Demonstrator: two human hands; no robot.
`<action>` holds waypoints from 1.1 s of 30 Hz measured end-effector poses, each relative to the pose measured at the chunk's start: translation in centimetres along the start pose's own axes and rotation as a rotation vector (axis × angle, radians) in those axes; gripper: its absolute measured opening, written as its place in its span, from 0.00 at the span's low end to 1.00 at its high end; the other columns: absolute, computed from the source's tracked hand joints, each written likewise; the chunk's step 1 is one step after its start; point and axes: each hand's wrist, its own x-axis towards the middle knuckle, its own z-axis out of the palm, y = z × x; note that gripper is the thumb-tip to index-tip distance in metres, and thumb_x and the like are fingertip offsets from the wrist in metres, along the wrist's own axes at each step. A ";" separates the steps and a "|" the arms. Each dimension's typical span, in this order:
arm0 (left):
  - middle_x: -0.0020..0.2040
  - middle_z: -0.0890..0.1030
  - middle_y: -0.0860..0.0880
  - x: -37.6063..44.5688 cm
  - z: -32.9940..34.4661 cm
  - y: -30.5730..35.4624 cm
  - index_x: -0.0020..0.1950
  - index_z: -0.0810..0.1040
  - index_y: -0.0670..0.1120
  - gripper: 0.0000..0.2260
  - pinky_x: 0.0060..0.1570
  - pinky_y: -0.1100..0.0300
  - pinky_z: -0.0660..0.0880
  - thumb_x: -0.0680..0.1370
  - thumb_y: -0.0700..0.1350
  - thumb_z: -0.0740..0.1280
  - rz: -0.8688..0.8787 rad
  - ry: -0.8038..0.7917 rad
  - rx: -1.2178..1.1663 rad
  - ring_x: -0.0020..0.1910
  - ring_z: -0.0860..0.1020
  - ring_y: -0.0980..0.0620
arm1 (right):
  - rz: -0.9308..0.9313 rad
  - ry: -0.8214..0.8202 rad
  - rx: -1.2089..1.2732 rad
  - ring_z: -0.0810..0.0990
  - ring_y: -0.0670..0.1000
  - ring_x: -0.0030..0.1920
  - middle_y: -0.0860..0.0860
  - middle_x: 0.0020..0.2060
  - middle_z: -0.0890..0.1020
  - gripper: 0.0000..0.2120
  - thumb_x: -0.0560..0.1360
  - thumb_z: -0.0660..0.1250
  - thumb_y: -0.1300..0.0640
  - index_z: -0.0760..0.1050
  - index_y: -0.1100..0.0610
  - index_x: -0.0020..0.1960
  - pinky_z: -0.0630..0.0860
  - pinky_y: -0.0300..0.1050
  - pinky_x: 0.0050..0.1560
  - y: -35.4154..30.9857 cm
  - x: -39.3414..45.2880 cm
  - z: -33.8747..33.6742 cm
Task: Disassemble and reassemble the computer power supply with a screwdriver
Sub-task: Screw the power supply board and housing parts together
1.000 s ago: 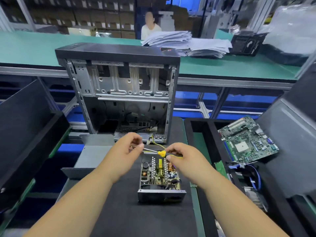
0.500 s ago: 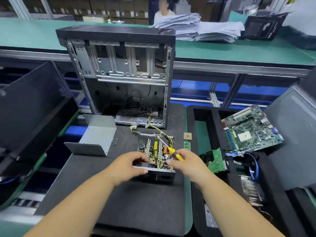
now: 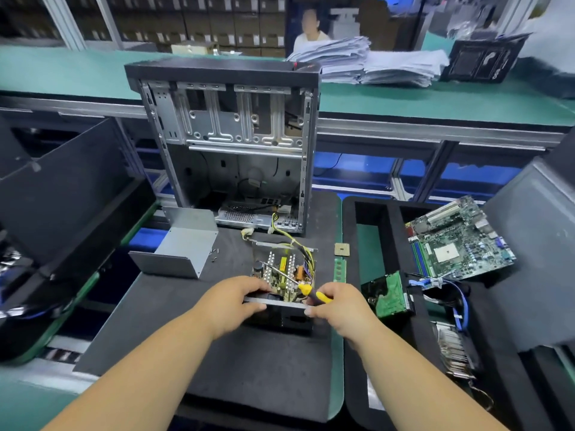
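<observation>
The opened power supply lies on the black mat, its circuit board and yellow wires exposed. My left hand grips its near left edge, fingers curled over the rim. My right hand holds the yellow-and-black screwdriver, whose shaft reaches leftward over the board, and its fingers touch the near right corner of the casing. The removed grey metal cover sits to the left, with small loose screws beside it.
An empty computer case stands upright behind the power supply. A CPU chip and RAM stick lie to the right. A black foam tray holds a motherboard and a hard drive. Paper stacks sit on the far bench.
Both hands came toward me from the far end of the power supply to its near edge. My left hand now grips the casing rim; the screwdriver stays in my right hand.
</observation>
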 end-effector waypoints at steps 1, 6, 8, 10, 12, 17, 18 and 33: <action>0.59 0.79 0.60 0.0 -0.5 0.1 0.62 0.80 0.56 0.16 0.62 0.64 0.70 0.75 0.46 0.73 0.009 -0.013 -0.004 0.58 0.77 0.60 | -0.002 -0.003 0.015 0.75 0.52 0.36 0.59 0.38 0.84 0.06 0.67 0.78 0.62 0.82 0.57 0.40 0.71 0.45 0.40 -0.2 -0.1 -0.2; 0.52 0.83 0.61 0.8 -4.2 1.0 0.52 0.83 0.61 0.09 0.63 0.60 0.73 0.75 0.47 0.73 0.052 -0.103 -0.164 0.54 0.79 0.63 | -0.063 0.036 0.046 0.75 0.47 0.34 0.44 0.29 0.80 0.08 0.67 0.78 0.58 0.82 0.49 0.33 0.69 0.42 0.38 -2.7 -0.2 -1.6; 0.51 0.84 0.59 1.6 -5.4 1.3 0.50 0.84 0.58 0.06 0.63 0.57 0.74 0.76 0.47 0.72 0.045 -0.141 -0.213 0.54 0.80 0.61 | -0.082 0.057 0.071 0.79 0.48 0.37 0.47 0.31 0.82 0.07 0.68 0.78 0.57 0.83 0.49 0.34 0.73 0.45 0.43 -3.7 0.1 -1.9; 0.50 0.85 0.59 2.3 -6.1 1.5 0.51 0.85 0.55 0.05 0.62 0.55 0.75 0.77 0.48 0.71 0.011 -0.173 -0.226 0.53 0.81 0.60 | -0.074 0.097 0.080 0.83 0.52 0.44 0.52 0.37 0.85 0.04 0.68 0.78 0.57 0.84 0.51 0.37 0.77 0.48 0.52 -4.3 0.7 -1.7; 0.47 0.84 0.61 3.0 -6.5 1.8 0.48 0.84 0.57 0.05 0.59 0.56 0.76 0.78 0.51 0.69 -0.020 -0.177 -0.200 0.50 0.81 0.61 | -0.055 0.147 0.104 0.83 0.53 0.46 0.52 0.38 0.85 0.03 0.69 0.77 0.58 0.84 0.54 0.39 0.76 0.50 0.55 -4.8 1.4 -1.5; 0.47 0.79 0.56 5.4 -7.0 3.6 0.48 0.76 0.55 0.08 0.41 0.59 0.71 0.81 0.50 0.58 0.025 -0.185 0.173 0.46 0.77 0.55 | -0.022 0.214 0.176 0.74 0.50 0.38 0.49 0.35 0.79 0.06 0.71 0.75 0.58 0.82 0.54 0.36 0.70 0.47 0.44 -5.8 2.9 -1.1; 0.47 0.77 0.54 5.9 -7.0 3.9 0.48 0.73 0.54 0.08 0.40 0.58 0.69 0.82 0.48 0.56 0.061 -0.209 0.264 0.46 0.75 0.53 | -0.023 0.228 0.174 0.73 0.50 0.37 0.49 0.35 0.78 0.06 0.71 0.74 0.58 0.81 0.53 0.35 0.69 0.45 0.43 -5.8 3.3 -1.0; 0.59 0.79 0.52 6.7 -7.9 4.7 0.64 0.74 0.54 0.13 0.59 0.53 0.73 0.83 0.53 0.57 0.164 -0.378 0.293 0.57 0.75 0.50 | -0.013 0.245 0.200 0.75 0.51 0.39 0.51 0.36 0.79 0.04 0.70 0.75 0.58 0.83 0.53 0.37 0.69 0.45 0.42 -4.9 4.7 -0.9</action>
